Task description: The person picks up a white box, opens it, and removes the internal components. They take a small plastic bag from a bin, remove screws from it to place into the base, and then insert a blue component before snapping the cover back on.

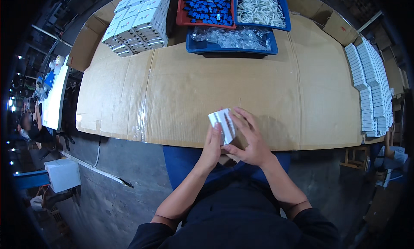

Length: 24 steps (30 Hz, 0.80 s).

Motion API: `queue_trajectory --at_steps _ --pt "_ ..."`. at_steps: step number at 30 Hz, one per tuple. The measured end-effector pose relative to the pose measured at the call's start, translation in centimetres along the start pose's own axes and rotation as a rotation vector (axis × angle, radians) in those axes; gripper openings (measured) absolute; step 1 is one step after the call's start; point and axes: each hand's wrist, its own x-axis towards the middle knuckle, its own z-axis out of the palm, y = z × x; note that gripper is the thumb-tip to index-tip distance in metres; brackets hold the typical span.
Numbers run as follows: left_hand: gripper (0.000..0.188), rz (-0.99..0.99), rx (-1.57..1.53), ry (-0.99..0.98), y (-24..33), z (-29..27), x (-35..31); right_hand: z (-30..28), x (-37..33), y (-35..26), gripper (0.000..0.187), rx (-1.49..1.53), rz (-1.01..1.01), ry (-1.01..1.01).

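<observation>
A small white box (218,116) is held tilted just above the near edge of the table, with a dark slot or opening showing on its right side. My left hand (211,148) grips the box from the left, its thumb lying along the front face. On the other side my right hand (255,146) curves round the box, fingertips at the upper right edge and thumb near its lower end. A brown cardboard piece (228,159) shows beneath the box between my wrists; how it joins the box I cannot tell.
Brown cardboard (215,85) covers the table. At the back stand stacked white boxes (133,23), a red tray (179,18) of blue parts, a blue tray (284,12) of white pieces and another blue tray (202,50) of clear plastic bags. More white boxes (373,89) line the right edge. Other people are at far left.
</observation>
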Motion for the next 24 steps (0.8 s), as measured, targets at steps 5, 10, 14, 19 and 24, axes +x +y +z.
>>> queue_trajectory --at_steps 5,10,14,19,24 --pt "0.067 -0.198 -0.125 -0.142 0.6 1.9 -1.1 -0.4 0.4 2.2 0.086 -0.011 -0.192 0.048" --pt "0.072 -0.225 -0.162 -0.137 0.1 2.0 -1.4 0.5 0.4 2.9 0.088 -0.025 -0.356 0.151" --pt "0.07 -0.259 -0.136 -0.16 -0.6 1.1 -1.4 1.2 0.2 2.3 0.086 -0.005 -0.322 0.21" --pt "0.071 -0.301 -0.167 -0.21 -1.1 0.5 -1.2 2.4 -0.5 3.2 0.09 0.159 -0.172 0.207" --pt "0.067 0.114 0.287 -0.091 -1.7 1.6 -1.1 3.4 -0.9 2.0 0.099 0.732 0.223 0.233"
